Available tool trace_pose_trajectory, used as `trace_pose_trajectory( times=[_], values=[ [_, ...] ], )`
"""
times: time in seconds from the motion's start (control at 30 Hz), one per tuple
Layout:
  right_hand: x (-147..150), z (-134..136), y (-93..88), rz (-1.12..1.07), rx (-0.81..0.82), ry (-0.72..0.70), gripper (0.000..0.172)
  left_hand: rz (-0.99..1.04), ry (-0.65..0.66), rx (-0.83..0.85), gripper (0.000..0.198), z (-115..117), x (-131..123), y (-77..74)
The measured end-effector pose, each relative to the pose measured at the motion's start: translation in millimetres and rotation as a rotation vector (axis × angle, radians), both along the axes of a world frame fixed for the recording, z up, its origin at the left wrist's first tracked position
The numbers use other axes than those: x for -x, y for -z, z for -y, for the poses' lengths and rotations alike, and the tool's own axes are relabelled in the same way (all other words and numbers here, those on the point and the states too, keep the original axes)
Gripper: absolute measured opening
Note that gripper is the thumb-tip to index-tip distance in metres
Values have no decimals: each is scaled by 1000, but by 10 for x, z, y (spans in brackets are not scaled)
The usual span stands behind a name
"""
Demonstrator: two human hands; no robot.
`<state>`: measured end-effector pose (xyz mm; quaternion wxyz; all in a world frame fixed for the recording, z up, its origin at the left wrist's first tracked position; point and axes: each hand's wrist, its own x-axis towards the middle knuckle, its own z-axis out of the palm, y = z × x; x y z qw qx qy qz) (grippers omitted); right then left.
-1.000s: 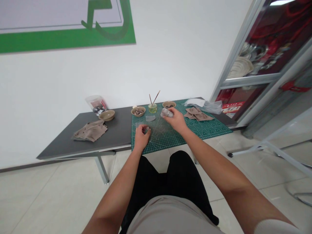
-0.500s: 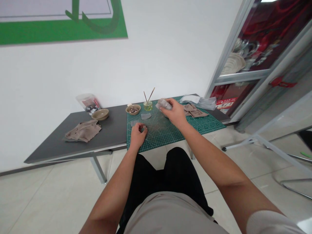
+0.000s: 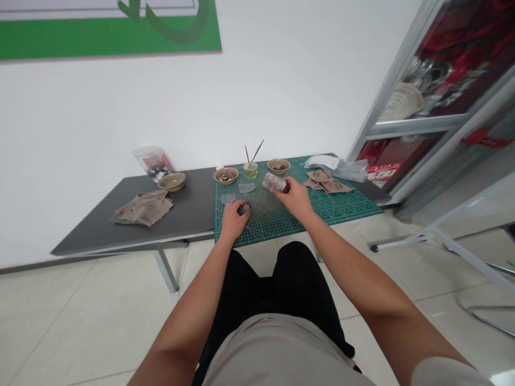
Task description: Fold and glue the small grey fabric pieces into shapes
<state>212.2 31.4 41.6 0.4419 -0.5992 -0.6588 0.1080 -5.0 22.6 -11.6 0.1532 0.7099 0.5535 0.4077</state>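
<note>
My right hand (image 3: 295,197) is wrapped round a pale grey roll-shaped lump (image 3: 274,182), held tilted over the green cutting mat (image 3: 277,225). It may be in plastic wrap, but I cannot be sure. My left hand (image 3: 236,219), low over the mat's left part, has thumb and fingers curled together round a small brownish-grey piece (image 3: 246,207), too small and hidden to name. Beside and beyond the left hand lie a clear film piece (image 3: 227,199) and a greyish translucent sheet (image 3: 247,188). Behind the lump stands a bowl with dark pieces (image 3: 279,167).
Another bowl of small pieces (image 3: 226,176) stands near a glass jar (image 3: 250,171) with two thin brushes. Right are a brown cloth (image 3: 328,181) and a plastic bag (image 3: 352,169). Left are another cloth (image 3: 145,208), a tan bowl (image 3: 171,182) and a clear tub (image 3: 152,162).
My view has shifted a little. The right hand has come down slightly and turned the lump, and the bowl behind it now shows. The left hand stays closed near the mat.
</note>
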Motion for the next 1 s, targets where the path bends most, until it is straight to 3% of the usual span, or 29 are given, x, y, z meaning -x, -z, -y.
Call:
trace_pose_trajectory(
  times=[0.07,0.13,0.23,0.3,0.37,0.43,0.6,0.67,0.73,0.8,0.9,1.0],
  values=[
    [-22,-21,-161,-50,-91,-9,32,-5,4,2,23,11,1,-4],
    [-27,-33,-174,-96,-130,-22,46,-4,-3,-1,22,25,2,-9],
    [1,-25,88,-109,-35,-40,56,4,-3,-19,22,39,2,-13],
    [28,-3,303,-110,42,-55,45,14,1,-25,22,39,0,-9],
    [47,27,397,-118,53,-59,37,18,5,-22,21,35,-1,0],
    [49,55,304,-158,-25,-72,38,18,7,-20,20,29,-3,9],
    [-12,70,-322,-171,-271,-91,41,13,-3,-23,19,33,-6,10],
    [-35,47,-403,-148,-283,-61,44,9,-4,-23,18,41,-9,3],
    [-39,20,-286,-106,-204,-57,51,11,-4,-24,19,47,-13,-5],
    [-25,2,-32,-55,-60,-67,62,14,-1,-28,19,51,-17,-13],
    [9,10,316,-28,80,-77,49,9,8,-28,18,55,-22,-25],
    [25,60,294,-71,17,-59,42,10,12,-23,17,58,-25,-31]
  ],
)
